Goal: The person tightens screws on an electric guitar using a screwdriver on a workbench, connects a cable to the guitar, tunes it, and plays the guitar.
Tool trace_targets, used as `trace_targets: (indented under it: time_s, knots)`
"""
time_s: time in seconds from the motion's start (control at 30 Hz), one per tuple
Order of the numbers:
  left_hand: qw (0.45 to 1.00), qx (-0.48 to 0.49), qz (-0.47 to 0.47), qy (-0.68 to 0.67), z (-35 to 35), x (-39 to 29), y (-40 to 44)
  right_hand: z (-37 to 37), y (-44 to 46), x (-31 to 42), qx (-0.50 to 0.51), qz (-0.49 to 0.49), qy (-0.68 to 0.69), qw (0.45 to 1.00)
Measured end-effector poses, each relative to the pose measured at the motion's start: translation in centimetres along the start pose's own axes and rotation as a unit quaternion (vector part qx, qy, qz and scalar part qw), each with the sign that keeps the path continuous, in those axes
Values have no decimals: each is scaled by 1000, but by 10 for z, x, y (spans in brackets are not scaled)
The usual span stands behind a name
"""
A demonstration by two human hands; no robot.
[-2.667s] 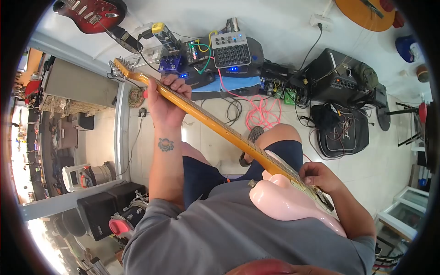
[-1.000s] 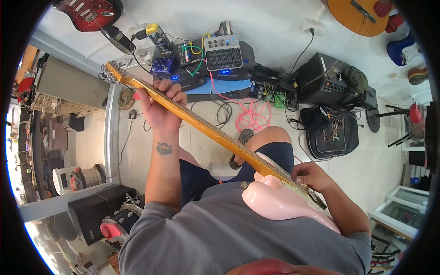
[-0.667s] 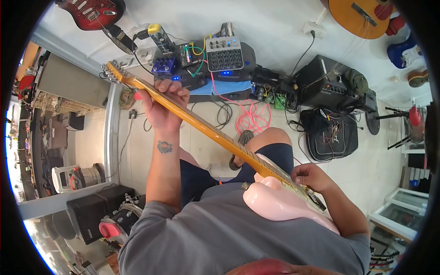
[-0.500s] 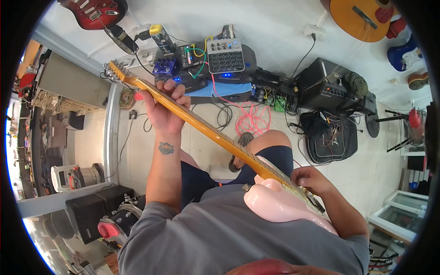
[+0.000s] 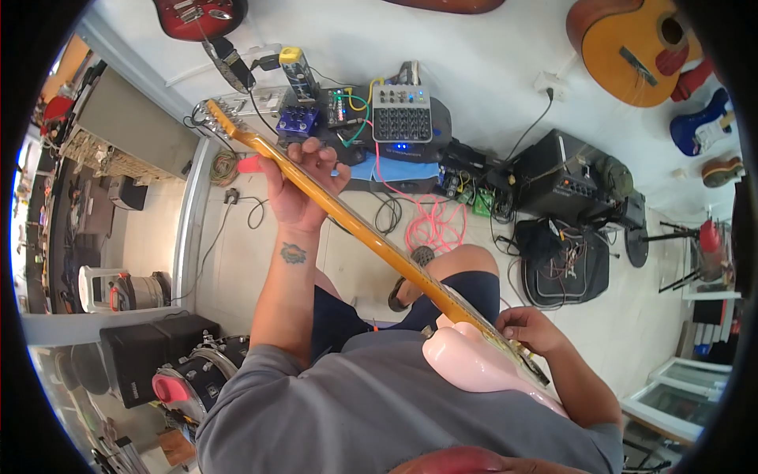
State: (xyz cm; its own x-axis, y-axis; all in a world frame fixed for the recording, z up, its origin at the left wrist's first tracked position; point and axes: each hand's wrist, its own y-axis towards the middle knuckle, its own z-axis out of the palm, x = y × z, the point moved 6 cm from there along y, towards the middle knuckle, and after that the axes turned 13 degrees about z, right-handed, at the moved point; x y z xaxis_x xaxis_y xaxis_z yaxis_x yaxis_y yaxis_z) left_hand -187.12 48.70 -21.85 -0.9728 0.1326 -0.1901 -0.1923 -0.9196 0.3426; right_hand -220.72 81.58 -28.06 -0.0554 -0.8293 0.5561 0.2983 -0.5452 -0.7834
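A pink electric guitar point(image 5: 466, 362) rests across my lap against my grey shirt, its amber wooden neck running up to the left. My left hand point(image 5: 298, 193) is around the neck near the headstock, thumb on the near side. Its fingers reach over to the fretboard side, bent and somewhat spread; whether the tips press the strings is hidden. Over the strings near the guitar's body is my right hand point(image 5: 535, 329), thumb and fingers curled together. Anything pinched in it, such as a pick, is too small to make out.
A mixer point(image 5: 401, 113) and a blue effects pedal point(image 5: 298, 120) stand ahead by the wall. Pink cable point(image 5: 434, 229) lies coiled on the floor. To the right are a black amplifier point(image 5: 564, 178) and a black case point(image 5: 567, 272). Drums point(image 5: 201, 371) stand at lower left.
The view has shifted slightly, so the room's things sit lower. My left-hand fingers look more lifted and spread over the neck. My right hand stays at the strings.
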Motion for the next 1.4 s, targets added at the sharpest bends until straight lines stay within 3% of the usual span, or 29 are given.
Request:
trace_targets:
  time_s: [0.1,0.2,0.33,0.37,0.47,0.5,0.53,0.6,0.7,0.8,0.83,0.93,0.97,1.03,1.07,1.1,1.13,1.2,1.3,1.4]
  knots:
    - [1000,-26,2,16,1,-10,9,-1,-6,7,-26,-27,-43,998]
    - [997,-67,32,-25,-21,-30,29,-12,-17,5,103,-51,-38,993]
    - [997,-73,10,-14,-18,-31,35,17,-45,48,-21,2,-130,991]
    - [996,-86,0,-15,-18,-31,34,18,-51,56,35,-78,-60,995]
    - [993,-105,-43,-18,-19,-28,31,18,-48,51,129,-112,-7,985]
    - [994,-103,-43,-15,-18,-28,29,6,-36,37,-14,15,-203,979]
    - [994,-102,-43,-12,-16,-27,28,-4,-18,22,-178,29,-305,935]
    - [995,-90,-43,-14,-9,-26,30,-32,-2,-9,-294,92,-183,934]
    - [996,-84,-32,-18,-3,-31,26,-31,-1,-2,-234,65,-196,950]
    - [994,-108,-30,7,-8,-32,28,-14,-14,16,-54,-23,-127,990]
    - [992,-120,-23,20,-10,-33,27,-10,-20,16,4,5,-102,995]
    - [988,-142,-14,53,-13,-29,26,27,-39,63,-160,-7,-405,900]
    - [989,-134,-21,54,-16,-32,25,26,-43,67,-164,-55,-379,909]
    - [989,-131,-29,54,-20,-33,25,9,-35,40,26,-62,-157,985]
    - [989,-136,-32,53,-19,-32,24,13,-36,42,122,-67,-40,989]
    - [988,-140,-35,52,-18,-31,24,7,-31,33,6,1,-183,983]
    - [988,-142,-38,53,-17,-30,25,3,-18,31,-156,28,-384,910]
    - [990,-125,-45,42,-14,-28,26,-21,-3,5,-307,15,-295,905]
    - [993,-106,-38,19,-13,-29,26,-7,-7,21,-236,21,-288,928]
    - [994,-104,1,-39,-17,-23,20,-12,-10,12,-66,13,-155,986]
